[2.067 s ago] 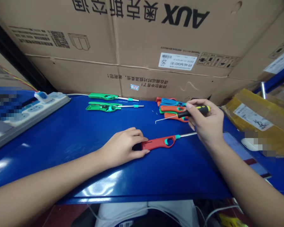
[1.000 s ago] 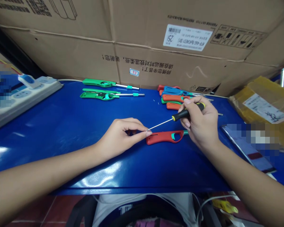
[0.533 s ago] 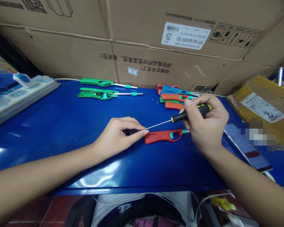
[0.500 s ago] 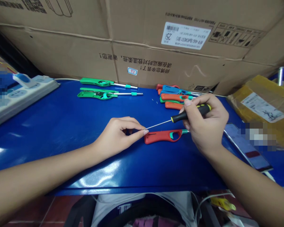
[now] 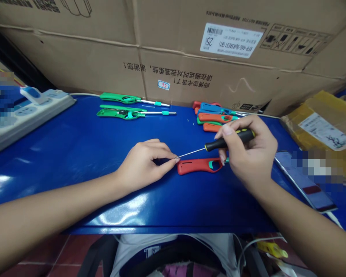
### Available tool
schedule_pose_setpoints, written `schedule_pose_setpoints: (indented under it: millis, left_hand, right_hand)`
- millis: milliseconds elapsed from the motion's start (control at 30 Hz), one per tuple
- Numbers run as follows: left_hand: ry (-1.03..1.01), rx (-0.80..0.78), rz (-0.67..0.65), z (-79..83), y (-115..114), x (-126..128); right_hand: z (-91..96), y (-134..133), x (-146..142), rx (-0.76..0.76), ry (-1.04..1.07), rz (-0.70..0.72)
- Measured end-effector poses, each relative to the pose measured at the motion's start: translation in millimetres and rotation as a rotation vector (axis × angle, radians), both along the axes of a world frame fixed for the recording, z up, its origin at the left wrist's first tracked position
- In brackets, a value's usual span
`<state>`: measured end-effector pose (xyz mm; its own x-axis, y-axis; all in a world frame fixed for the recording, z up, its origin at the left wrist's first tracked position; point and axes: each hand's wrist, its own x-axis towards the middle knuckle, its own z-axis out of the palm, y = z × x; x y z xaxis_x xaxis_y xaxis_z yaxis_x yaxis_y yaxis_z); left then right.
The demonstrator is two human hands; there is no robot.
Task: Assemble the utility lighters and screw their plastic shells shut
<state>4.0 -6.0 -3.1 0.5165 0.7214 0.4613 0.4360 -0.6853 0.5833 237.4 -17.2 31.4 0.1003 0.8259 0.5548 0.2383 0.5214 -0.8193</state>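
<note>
While both forearms are stretched over the bench edge, the scene is logged near to far:

Bench: blue table [image 5: 75,154], glossy, hard sheet w/ glare patches near the front lip.
L hand: left hand [image 5: 145,163] rested on the table, thumb & forefinger pinched shut at the screwdriver's tip; a tiny part may be held there, too small to tell.
Work piece: red lighter [image 5: 197,165], long-handled, smooth moulded plastic w/ teal trigger in a loop; laid flat just beside the L fingertips, its nozzle end hidden under the R hand.
R hand: right hand [image 5: 252,154] closed round the screwdriver [image 5: 227,140] – black ribbed handle w/ yellow spots, thin bare steel shank slanted down to the lighter's butt end.
Step (judged): a fine screw at the butt end appears to be being seated or removed; tip is being guided by the L fingers.
Next move (judged): tip must be kept square in the screw head, light pressure, lighter kept from sliding.
Mid-far: pile of lighters [image 5: 213,115], red/blue/green/orange, behind the R hand; two green lighters [image 5: 127,105] well apart to the left, metal tubes w/ teal tips.
Far left: white power strip [image 5: 29,109], matt plastic.
Far: cardboard boxes [image 5: 173,50], creased, printed, w/ white label.
</note>
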Motion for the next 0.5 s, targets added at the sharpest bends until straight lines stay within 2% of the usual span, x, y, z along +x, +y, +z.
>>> schedule_pose_setpoints:
  millis: [100,167,367,500]
  left_hand:
    - [0.000,-0.001,-0.018,0.5,0,1]
    - [-0.003,-0.007,-0.038,1.2,0,1]
    - [0.040,0.000,-0.082,4.0,0,4]
    - [0.145,-0.031,-0.157,2.3,0,6]
  right_hand:
    - [2.1,-4,-1,-0.038,0.072,0.180]
    - [3.1,-7,-1,-0.055,0.073,0.218]
    - [4.7,-12,-4,0.007,0.000,0.139]
    - [4.5,-8,-3,0.167,-0.006,0.106]
